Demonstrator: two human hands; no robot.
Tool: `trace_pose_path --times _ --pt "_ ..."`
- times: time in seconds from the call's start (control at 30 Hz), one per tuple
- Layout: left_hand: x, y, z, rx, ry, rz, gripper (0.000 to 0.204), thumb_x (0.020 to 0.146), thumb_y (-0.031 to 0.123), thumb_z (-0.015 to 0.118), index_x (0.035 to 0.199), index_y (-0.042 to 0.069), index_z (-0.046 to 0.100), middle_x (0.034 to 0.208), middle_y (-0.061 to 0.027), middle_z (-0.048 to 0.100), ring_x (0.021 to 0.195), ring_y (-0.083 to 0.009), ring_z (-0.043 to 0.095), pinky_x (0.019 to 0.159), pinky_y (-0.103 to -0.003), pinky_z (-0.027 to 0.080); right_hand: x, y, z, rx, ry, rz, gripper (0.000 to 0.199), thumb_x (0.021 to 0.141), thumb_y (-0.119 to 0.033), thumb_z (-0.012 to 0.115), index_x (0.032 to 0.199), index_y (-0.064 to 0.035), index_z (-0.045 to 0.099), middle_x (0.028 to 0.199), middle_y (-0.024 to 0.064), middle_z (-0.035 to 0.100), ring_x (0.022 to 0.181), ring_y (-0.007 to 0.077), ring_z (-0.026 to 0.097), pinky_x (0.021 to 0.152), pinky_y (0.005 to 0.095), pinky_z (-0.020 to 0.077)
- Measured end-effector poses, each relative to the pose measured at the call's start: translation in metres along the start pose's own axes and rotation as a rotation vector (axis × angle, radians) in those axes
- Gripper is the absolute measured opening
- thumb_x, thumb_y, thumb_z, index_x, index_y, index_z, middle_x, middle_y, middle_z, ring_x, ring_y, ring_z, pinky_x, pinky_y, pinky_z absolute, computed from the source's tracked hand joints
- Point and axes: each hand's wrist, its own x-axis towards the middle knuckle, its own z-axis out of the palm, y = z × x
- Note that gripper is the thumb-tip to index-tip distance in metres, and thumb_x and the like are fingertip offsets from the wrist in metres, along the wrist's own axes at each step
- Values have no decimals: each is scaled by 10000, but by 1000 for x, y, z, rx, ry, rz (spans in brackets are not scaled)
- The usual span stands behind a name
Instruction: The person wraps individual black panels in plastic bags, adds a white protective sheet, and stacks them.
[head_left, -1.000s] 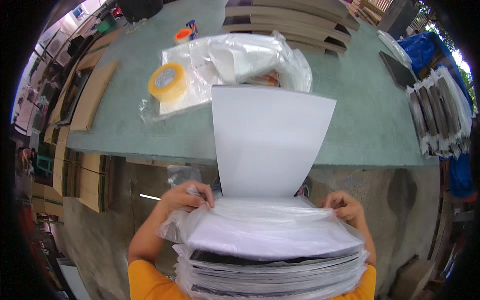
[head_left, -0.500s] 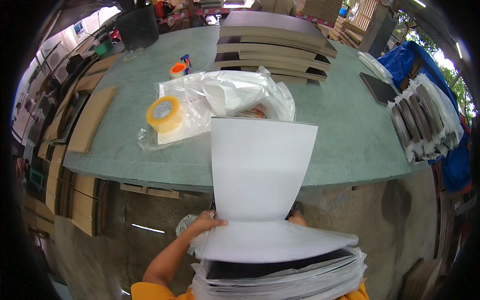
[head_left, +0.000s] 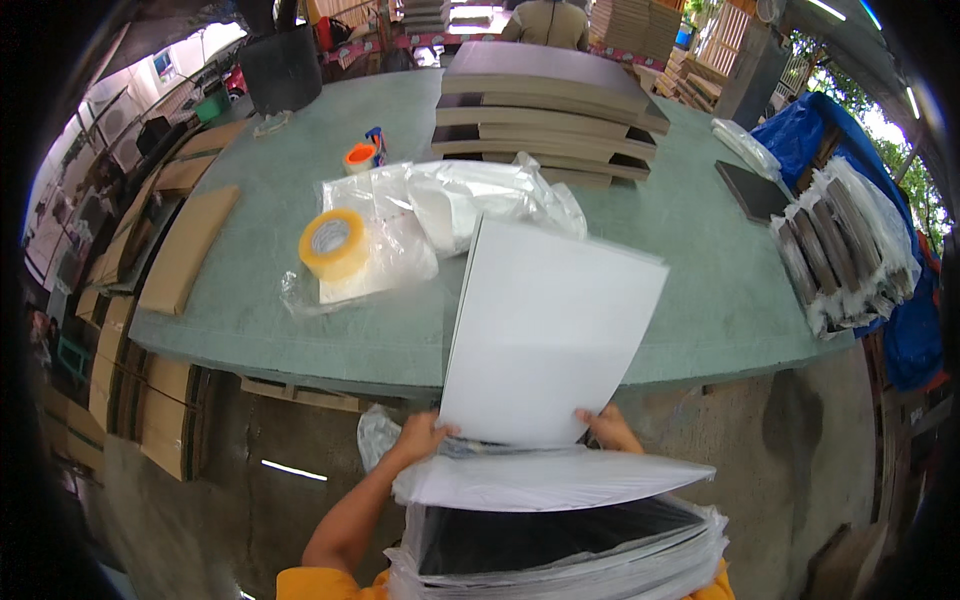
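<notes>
Head view: the white panel is held upright at a slant, its upper part in front of the green bench. The left hand pinches the panel's lower left corner between thumb and fingers; the right hand has its fingers pinching the lower right corner. Just below the panel is a plastic-wrapped stack; left of it, a yellow tape roll; beyond it, stacked boards.

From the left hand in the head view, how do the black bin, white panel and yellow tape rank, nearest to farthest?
1. White panel: in the left hand.
2. Yellow tape: ahead, to the left.
3. Black bin: far ahead, left.
</notes>
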Motion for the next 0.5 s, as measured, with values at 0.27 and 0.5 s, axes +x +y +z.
trace_pose_path --times 0.27,0.5 --pt "-7 -5 -1 79 -113 -96 511 701 422 632 994 7 568 921 -227 585 894 -340 564 761 -383 440 -1 7 26 -122 121 -228 381 785 -273 600 988 47 559 899 125 614 821 235 568 777 348 427" --pt "-35 151 -146 -27 22 -82 335 752 285 609 922 -1 577 790 -144 606 713 -223 577 660 -308 452 -56 -165 20 -482 -102 -77 643 787 -565 426 906 39 609 849 165 621 789 285 597 710 386 452"
